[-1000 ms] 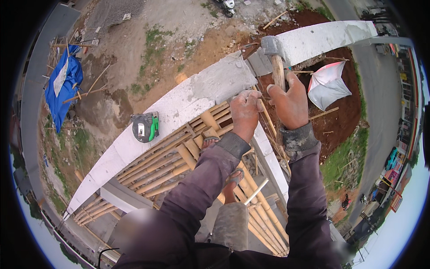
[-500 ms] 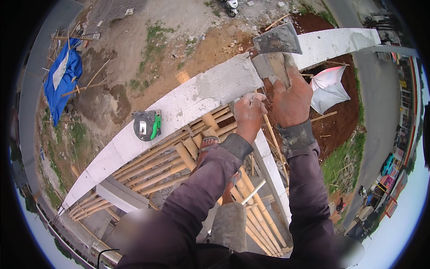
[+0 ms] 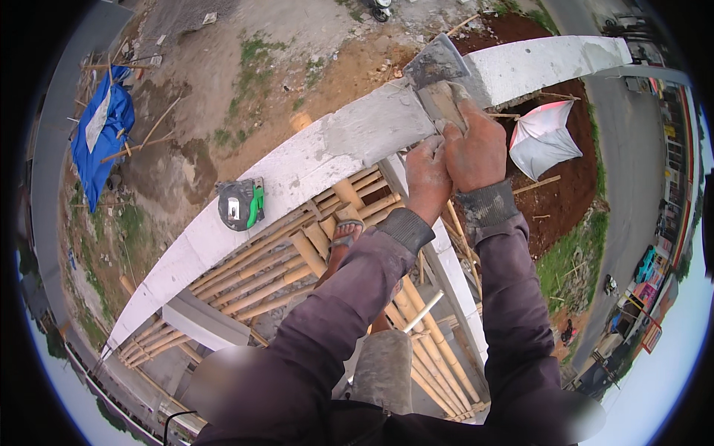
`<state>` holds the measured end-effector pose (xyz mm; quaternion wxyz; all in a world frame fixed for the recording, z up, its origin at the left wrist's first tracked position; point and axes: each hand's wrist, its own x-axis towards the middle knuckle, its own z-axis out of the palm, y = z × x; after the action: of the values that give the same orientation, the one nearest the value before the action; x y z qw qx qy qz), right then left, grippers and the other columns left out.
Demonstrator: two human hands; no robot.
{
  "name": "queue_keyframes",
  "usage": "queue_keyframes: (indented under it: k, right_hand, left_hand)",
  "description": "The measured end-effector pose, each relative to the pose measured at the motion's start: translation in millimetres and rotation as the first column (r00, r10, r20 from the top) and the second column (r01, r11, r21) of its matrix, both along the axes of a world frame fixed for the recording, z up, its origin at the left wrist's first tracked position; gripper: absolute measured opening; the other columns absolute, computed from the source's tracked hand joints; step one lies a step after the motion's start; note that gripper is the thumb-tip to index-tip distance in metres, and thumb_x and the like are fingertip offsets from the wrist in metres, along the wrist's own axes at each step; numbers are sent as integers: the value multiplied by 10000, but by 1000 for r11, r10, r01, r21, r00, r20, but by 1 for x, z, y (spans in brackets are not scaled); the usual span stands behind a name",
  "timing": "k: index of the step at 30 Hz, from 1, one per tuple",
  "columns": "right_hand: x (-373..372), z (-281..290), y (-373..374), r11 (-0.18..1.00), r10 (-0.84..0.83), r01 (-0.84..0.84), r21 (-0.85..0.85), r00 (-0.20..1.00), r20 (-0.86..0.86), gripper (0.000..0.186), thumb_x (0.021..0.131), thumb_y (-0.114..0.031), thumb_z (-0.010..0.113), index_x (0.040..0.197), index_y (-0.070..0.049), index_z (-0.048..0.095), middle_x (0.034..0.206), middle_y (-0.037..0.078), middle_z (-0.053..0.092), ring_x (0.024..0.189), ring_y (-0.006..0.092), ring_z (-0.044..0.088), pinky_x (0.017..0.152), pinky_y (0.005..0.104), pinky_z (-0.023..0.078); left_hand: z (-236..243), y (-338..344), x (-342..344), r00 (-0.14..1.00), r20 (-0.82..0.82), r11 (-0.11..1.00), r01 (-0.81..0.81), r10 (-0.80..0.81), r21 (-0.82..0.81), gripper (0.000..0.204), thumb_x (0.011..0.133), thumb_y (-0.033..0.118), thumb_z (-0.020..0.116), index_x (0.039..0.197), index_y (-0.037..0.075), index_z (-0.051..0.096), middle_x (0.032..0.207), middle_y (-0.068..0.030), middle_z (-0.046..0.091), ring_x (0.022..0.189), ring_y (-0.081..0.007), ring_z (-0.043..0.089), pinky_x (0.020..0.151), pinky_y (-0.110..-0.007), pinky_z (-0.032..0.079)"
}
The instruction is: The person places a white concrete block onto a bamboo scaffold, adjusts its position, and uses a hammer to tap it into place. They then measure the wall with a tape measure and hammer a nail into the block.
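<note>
My right hand (image 3: 476,156) is closed round the handle end of a wide-bladed trowel (image 3: 437,61), its flat grey blade caked with mortar. The trowel lies across the top of a pale block wall (image 3: 290,167), beside a grey mortar patch (image 3: 379,123). Pressed up against my right hand, my left hand (image 3: 429,178) has its fingers curled in at the wall's inner edge. Whatever those fingers grip, if anything, is hidden. Further left on the wall top sits a black and green tape measure (image 3: 241,204).
Bamboo poles (image 3: 260,286) form a platform below the wall, with a sandalled foot (image 3: 348,232) on it. A second block wall (image 3: 461,290) runs toward me. Down on the ground are a blue tarp (image 3: 104,141), a pale sheet (image 3: 547,141) and red soil.
The trowel and my right hand have shifted slightly left along the wall, and the blade has turned. My left hand has moved right and now meets my right hand.
</note>
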<state>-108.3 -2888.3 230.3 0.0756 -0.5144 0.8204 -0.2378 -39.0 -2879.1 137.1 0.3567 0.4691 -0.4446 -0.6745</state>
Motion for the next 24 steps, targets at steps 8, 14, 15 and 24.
queue_keyframes:
  k: [8,14,15,24]
  right_hand:
    - [-2,6,-2,999,-37,38,-6,990,133,371,815,-96,695,1121,102,627,984,258,698,914,374,698,822,412,537]
    - [-9,22,11,998,-39,61,-18,806,591,237,874,-129,647,1002,44,549,755,97,624,617,154,618,565,314,517]
    - [-10,23,12,997,-78,61,50,683,726,219,869,-115,626,987,50,542,736,113,618,599,148,612,557,319,514]
    - [-19,9,15,996,-46,-16,83,724,688,190,920,-89,475,1021,70,500,757,153,649,517,188,622,499,340,499]
  left_hand:
    - [-16,0,-5,999,39,998,5,-8,69,227,949,136,545,872,-38,669,714,-171,652,660,-241,619,658,-394,484]
    - [10,-5,6,988,113,994,110,-108,-5,236,975,143,526,874,-19,664,631,-100,606,574,-208,575,595,-372,463]
    - [17,-5,9,989,92,994,111,-112,15,237,980,146,523,882,-18,662,616,-88,595,562,-194,565,581,-364,455]
    - [38,-11,53,992,121,1000,-23,24,-13,243,995,161,522,941,-18,676,587,-34,565,549,-114,528,545,-294,430]
